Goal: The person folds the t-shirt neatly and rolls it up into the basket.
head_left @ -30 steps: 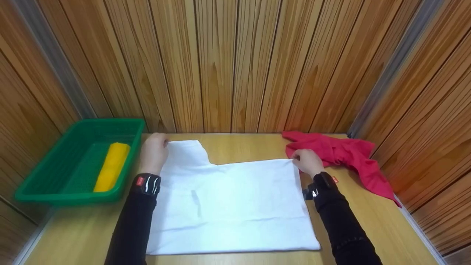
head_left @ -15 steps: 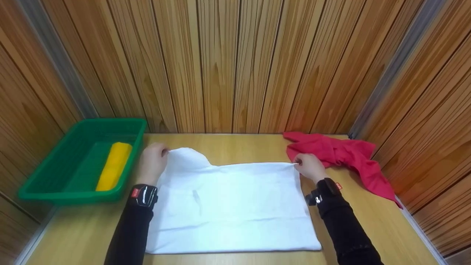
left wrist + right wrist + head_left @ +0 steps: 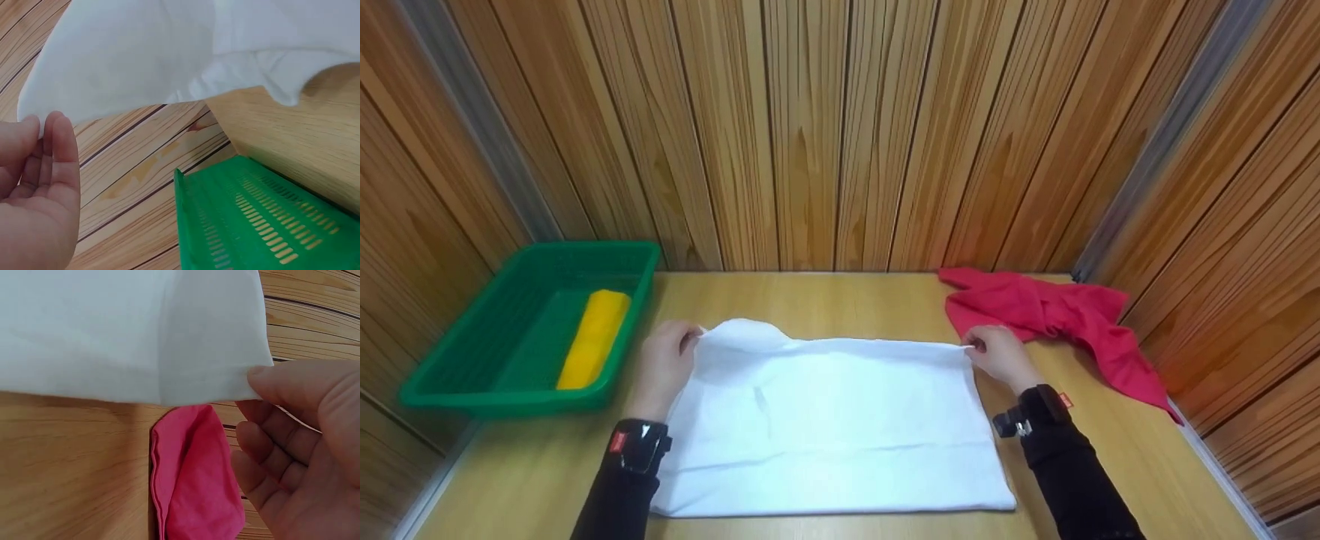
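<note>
A white T-shirt (image 3: 840, 427) lies folded on the table, its sleeve part toward the far left. My left hand (image 3: 664, 367) pinches the far left corner between thumb and fingertips; in the left wrist view that sleeve (image 3: 124, 62) hangs stretched from the fingers. At the far right corner, my right hand (image 3: 1003, 356) pinches the hem between thumb and index finger, the other fingers loosely curled beneath. The far edge is drawn up between both hands, while the near edge rests flat on the table. A few creases cross the fabric.
To the left stands a green plastic basket (image 3: 416, 390) with a rolled yellow cloth (image 3: 594, 341) in it. Crumpled red fabric (image 3: 1057, 307) lies at the back right, just beyond my right hand. Wood-panelled walls (image 3: 840, 135) enclose the table (image 3: 840, 292) at the back and sides.
Both hands have drawn back toward me, bringing the shirt's far edge with them. The sleeve part at the left has lifted and curved over. Basket and red fabric stay put.
</note>
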